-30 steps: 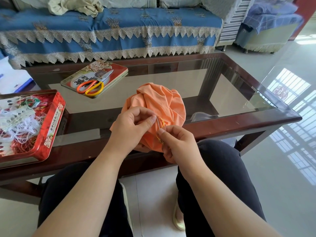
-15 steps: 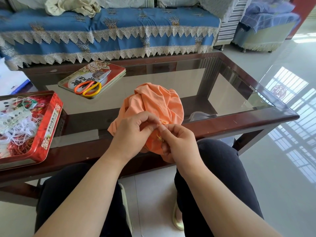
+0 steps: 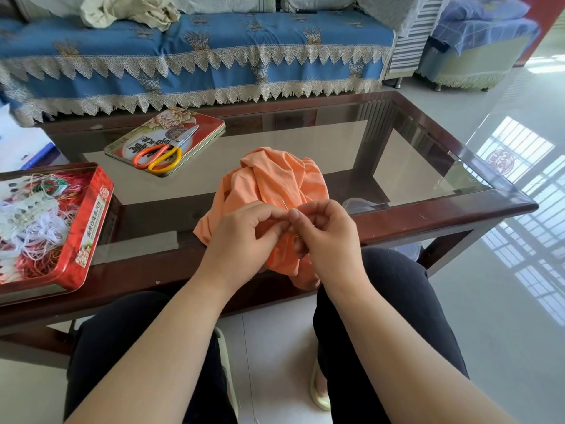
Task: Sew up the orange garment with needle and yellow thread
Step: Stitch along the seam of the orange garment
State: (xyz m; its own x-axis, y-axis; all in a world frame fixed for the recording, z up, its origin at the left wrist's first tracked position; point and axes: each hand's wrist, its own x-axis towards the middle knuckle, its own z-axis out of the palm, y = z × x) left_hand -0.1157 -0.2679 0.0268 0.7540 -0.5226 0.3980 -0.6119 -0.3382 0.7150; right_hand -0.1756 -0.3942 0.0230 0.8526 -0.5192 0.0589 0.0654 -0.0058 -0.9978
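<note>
L hand (image 3: 244, 237) bunching soft crumpled orange garment (image 3: 275, 179), R hand (image 3: 324, 234) pinching thin needle (image 3: 284, 203) (steel), hands touching, glass table (image 3: 428, 166).

Scissors (image 3: 159, 156) on lid (image 3: 166, 139), left-behind garment (image 3: 275, 182); thread tin (image 3: 52, 228) prob. further left.

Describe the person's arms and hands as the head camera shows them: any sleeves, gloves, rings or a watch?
Both forearms are bare up to the frame edge, with no sleeve cuffs in view. The left hand and the right hand wear no gloves, and no ring, watch or bracelet shows on either wrist. The nails look short and unpainted. The legs below are in dark trousers.
</note>
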